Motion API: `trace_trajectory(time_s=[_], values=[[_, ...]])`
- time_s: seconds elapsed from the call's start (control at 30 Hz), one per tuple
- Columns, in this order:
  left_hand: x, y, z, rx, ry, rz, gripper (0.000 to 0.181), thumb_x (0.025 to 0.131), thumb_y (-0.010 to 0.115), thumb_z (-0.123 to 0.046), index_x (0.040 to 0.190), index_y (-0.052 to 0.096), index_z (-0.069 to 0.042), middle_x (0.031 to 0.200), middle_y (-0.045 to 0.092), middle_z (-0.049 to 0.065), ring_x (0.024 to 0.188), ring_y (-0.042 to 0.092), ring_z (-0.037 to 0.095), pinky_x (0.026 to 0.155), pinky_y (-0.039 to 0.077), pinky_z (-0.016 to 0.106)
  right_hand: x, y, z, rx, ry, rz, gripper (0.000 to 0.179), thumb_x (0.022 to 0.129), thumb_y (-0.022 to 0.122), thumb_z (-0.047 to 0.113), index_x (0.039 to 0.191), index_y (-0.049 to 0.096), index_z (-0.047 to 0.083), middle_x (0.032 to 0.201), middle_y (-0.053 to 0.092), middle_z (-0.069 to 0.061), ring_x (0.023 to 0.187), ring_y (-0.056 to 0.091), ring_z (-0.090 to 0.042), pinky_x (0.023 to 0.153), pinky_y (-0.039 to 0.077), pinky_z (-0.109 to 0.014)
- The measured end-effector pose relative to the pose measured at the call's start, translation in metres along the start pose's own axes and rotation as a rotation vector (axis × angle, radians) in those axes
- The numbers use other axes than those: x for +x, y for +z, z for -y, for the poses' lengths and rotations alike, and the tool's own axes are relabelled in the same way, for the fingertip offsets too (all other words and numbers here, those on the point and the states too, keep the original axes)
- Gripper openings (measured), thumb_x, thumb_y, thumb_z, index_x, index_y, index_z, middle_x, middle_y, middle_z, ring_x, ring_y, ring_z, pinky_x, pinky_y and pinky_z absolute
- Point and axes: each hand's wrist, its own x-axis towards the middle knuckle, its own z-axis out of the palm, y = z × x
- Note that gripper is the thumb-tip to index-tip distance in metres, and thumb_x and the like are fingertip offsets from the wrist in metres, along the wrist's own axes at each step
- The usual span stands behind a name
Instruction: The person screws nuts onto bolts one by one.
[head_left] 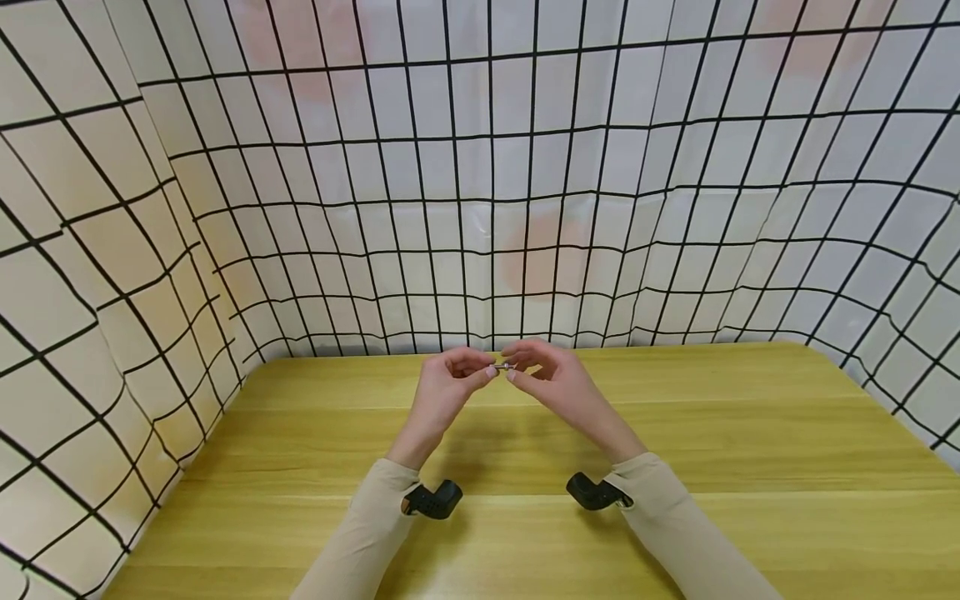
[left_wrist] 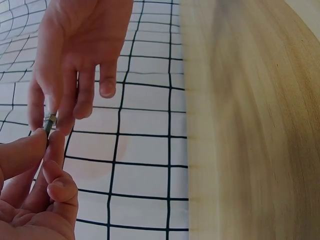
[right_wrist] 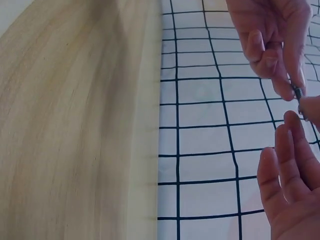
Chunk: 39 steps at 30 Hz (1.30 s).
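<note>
Both hands meet over the far edge of the table around a small metal bolt (left_wrist: 48, 125) with a nut (left_wrist: 52, 118) on it. My left hand (head_left: 441, 390) pinches the bolt between thumb and forefinger, its other fingers loosely bent. From the other side, my right hand (head_left: 561, 385) has its thumb against the nut, with the fingertips close around that end. Seen from the right wrist, the bolt (right_wrist: 298, 92) spans the small gap between the hands, and the right fingers (right_wrist: 286, 155) are gently bent. The fingers cover part of the bolt.
Below the hands lies a yellow wood-grain table (head_left: 510, 533). A white sheet with a black grid (head_left: 480, 167) rises behind its far edge and along both sides. Black wrist cameras (head_left: 437, 500) stick out from the beige sleeves (head_left: 367, 525).
</note>
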Motion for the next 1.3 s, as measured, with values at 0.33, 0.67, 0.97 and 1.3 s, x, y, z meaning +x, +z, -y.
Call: trace_trajectory(time_s=[0.33, 0.67, 0.97, 1.3], values=[[-0.0011, 0.0006, 0.0003, 0.004, 0.003, 0.006, 0.011, 0.089, 0.074, -0.009, 0.100, 0.074, -0.004, 0.091, 0.071, 0.007, 0.087, 0.067, 0.022, 0.079, 0.053, 0.034, 0.0005, 0.0032, 0.0019, -0.038, -0.037, -0.053, 0.010, 0.093, 0.070, 0.011, 0.102, 0.070, 0.015, 0.097, 0.068, 0.000, 0.092, 0.062, -0.017, 0.079, 0.052, -0.036], [-0.0007, 0.0008, -0.0005, 0.005, -0.002, 0.011, 0.010, 0.089, 0.073, -0.007, 0.099, 0.074, -0.004, 0.090, 0.071, 0.007, 0.086, 0.067, 0.023, 0.079, 0.053, 0.035, -0.0003, 0.0023, 0.0028, -0.040, 0.030, -0.018, 0.017, 0.096, 0.067, 0.023, 0.108, 0.070, 0.013, 0.098, 0.070, -0.004, 0.088, 0.065, -0.020, 0.074, 0.052, -0.038], [0.0007, 0.0005, 0.0019, 0.013, -0.001, 0.014, 0.012, 0.089, 0.074, -0.009, 0.099, 0.074, -0.004, 0.090, 0.071, 0.008, 0.084, 0.066, 0.019, 0.079, 0.053, 0.034, 0.0001, 0.0032, 0.0005, -0.044, 0.035, -0.008, 0.017, 0.099, 0.062, 0.028, 0.105, 0.072, 0.015, 0.096, 0.069, 0.000, 0.090, 0.064, -0.025, 0.074, 0.052, -0.037], [-0.0001, 0.0008, 0.0008, 0.006, -0.008, 0.027, 0.010, 0.089, 0.073, -0.008, 0.099, 0.074, -0.004, 0.091, 0.071, 0.007, 0.084, 0.066, 0.018, 0.080, 0.053, 0.034, 0.0006, 0.0038, -0.0017, -0.021, 0.049, -0.013, 0.025, 0.101, 0.058, 0.031, 0.094, 0.073, 0.013, 0.084, 0.069, -0.003, 0.082, 0.064, -0.020, 0.076, 0.053, -0.044]])
